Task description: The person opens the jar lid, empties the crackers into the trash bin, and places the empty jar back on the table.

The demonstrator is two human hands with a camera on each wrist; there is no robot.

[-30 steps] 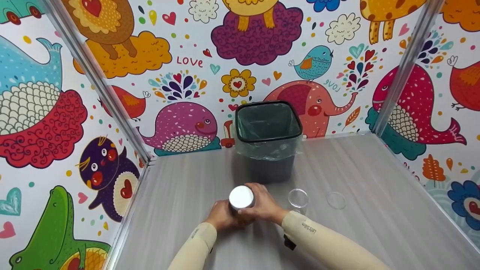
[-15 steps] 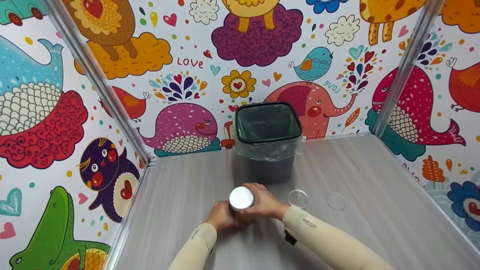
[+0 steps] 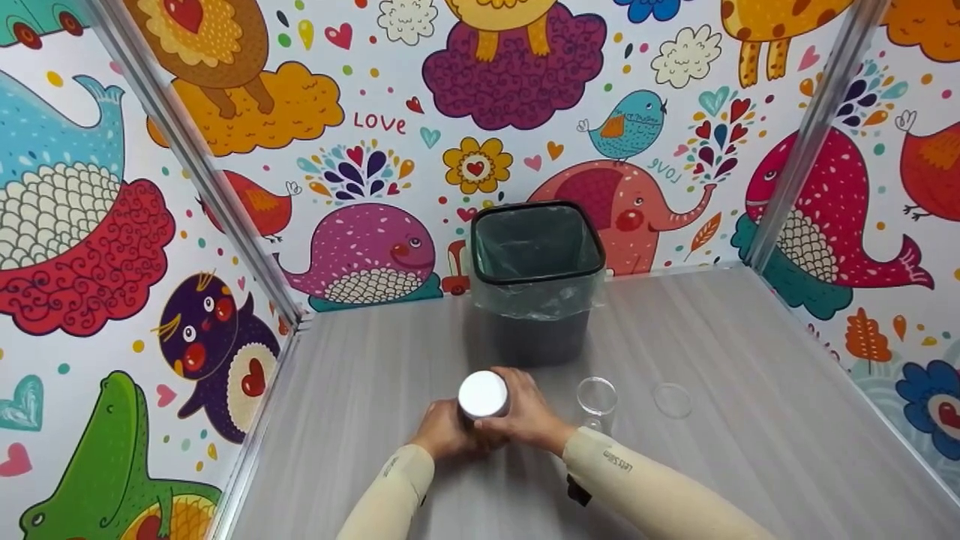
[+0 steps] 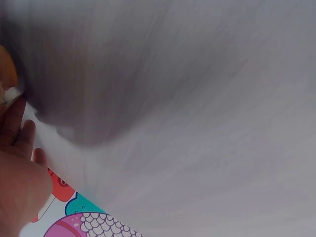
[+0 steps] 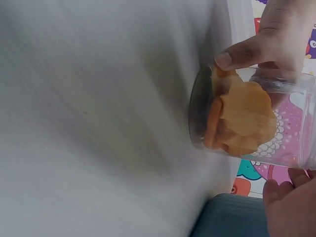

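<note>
A clear jar (image 5: 291, 116) with a white lid (image 3: 483, 394) is between both hands above the table. Through its wall show orange-tan pieces (image 5: 244, 116) with scalloped edges, of a kind I cannot tell. My left hand (image 3: 441, 430) grips the jar's lower part; in the right wrist view its thumb (image 5: 224, 60) lies near the jar's base. Curled around the upper end by the lid is my right hand (image 3: 529, 409). The left wrist view catches only a hand (image 4: 22, 182) and a sliver of the jar's orange contents (image 4: 7, 69) at the left edge.
Behind the hands stands a dark bin (image 3: 536, 341) lined with a translucent bag. Right of the right hand is a clear round-rimmed container (image 3: 598, 412), partly hidden by the forearm. A thin clear disc or ring (image 3: 673, 415) lies farther right on the grey table (image 3: 375, 360). Patterned walls enclose the table.
</note>
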